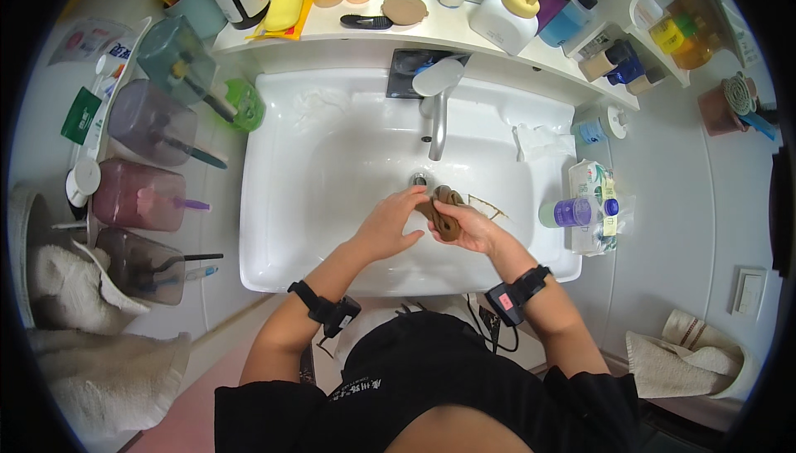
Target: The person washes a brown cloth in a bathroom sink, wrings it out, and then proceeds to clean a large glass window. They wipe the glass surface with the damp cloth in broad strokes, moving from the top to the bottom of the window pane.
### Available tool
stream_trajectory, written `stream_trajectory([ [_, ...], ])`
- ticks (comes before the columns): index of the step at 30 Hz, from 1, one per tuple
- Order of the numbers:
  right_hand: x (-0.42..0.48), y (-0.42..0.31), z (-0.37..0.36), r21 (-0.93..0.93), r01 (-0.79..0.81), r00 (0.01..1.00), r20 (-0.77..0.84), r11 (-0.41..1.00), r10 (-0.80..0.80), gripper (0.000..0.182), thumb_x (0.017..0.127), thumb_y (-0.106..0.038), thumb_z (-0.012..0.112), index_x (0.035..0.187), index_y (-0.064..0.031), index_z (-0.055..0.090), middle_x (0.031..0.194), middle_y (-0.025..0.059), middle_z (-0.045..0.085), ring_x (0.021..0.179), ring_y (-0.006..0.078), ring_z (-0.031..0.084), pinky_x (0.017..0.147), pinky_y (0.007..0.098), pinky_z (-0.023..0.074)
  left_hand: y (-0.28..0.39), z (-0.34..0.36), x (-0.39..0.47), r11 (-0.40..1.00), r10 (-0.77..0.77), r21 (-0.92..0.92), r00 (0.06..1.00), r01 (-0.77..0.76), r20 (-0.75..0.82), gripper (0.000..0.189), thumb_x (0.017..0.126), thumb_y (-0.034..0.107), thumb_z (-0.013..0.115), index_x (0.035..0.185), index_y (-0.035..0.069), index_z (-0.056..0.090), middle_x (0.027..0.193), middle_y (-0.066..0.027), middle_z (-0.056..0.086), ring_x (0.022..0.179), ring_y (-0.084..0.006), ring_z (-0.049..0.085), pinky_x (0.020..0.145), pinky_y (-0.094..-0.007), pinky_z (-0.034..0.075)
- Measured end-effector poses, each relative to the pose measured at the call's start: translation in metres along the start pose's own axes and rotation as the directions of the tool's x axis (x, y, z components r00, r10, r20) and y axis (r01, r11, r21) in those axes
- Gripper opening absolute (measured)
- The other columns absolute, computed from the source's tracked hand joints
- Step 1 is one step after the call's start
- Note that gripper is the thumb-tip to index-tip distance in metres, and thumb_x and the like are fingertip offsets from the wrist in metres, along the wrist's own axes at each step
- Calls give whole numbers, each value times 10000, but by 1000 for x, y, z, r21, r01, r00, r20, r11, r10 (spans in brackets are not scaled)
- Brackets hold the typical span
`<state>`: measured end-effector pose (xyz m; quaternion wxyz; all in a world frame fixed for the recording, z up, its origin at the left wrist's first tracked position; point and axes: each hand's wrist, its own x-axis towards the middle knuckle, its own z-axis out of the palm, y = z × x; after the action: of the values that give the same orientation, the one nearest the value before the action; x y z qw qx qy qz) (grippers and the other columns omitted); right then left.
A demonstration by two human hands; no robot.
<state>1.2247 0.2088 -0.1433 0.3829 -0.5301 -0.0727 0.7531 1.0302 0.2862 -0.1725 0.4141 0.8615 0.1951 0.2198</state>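
Over the white washbasin, my right hand grips a bunched brown cloth, folded into a thick twisted roll. My left hand is just to the left of it, its thumb and fingers spread around a gap. Its fingertips come close to the cloth's left end; whether they touch it I cannot tell. The metal drain fitting shows just beyond the left fingertips. Above both hands, a silver faucet points down into the basin. No water stream is visible from it.
A patch with brown edges marks the basin by my right hand. On the right rim are a bottle with a purple cap and a tissue pack. Wall-mounted cups stick out at left. A crowded shelf runs behind the faucet.
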Motion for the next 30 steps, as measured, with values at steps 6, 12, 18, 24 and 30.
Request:
stream_trajectory([
  [6,-19,-24,29,-711,59,982,169,701,88,257,809,-272,708,967,-90,618,757,-5,561,678,83,529,546,234,419,2,-1,10,988,-109,-77,960,133,259,839,692,89,738,1424,107,328,1317,-150,482,1135,-331,526,931,-385,457],
  [12,-10,-22,6,-815,474,858,340,335,-385,515,727,-234,785,1138,-19,562,955,96,622,915,186,608,780,323,500,27,-33,28,877,-312,-300,921,374,235,445,727,13,600,1167,15,531,1031,-101,604,963,-177,597,836,-324,494],
  [18,-25,-26,22,-387,534,830,407,752,-380,766,760,-161,756,1369,-51,305,1175,94,542,1087,196,570,803,303,506,52,-31,42,610,-354,-753,935,245,17,443,756,18,582,1193,8,508,1098,-76,597,1003,-160,584,897,-312,483],
  [24,-37,-40,34,-357,292,944,255,887,-208,447,827,-103,679,1218,-55,468,889,8,534,804,110,545,598,242,432,53,-40,45,732,-315,-653,946,192,-75,581,776,-16,542,1341,52,425,1306,-84,489,1125,-172,528,961,-332,447],
  [30,-49,-62,32,-60,-80,937,335,995,96,241,907,-159,616,1076,-27,505,728,-53,410,604,27,354,491,165,293,54,-63,32,888,275,386,961,-250,-12,709,739,20,625,1400,98,381,1465,-88,357,1305,-271,402,1081,-407,331],
])
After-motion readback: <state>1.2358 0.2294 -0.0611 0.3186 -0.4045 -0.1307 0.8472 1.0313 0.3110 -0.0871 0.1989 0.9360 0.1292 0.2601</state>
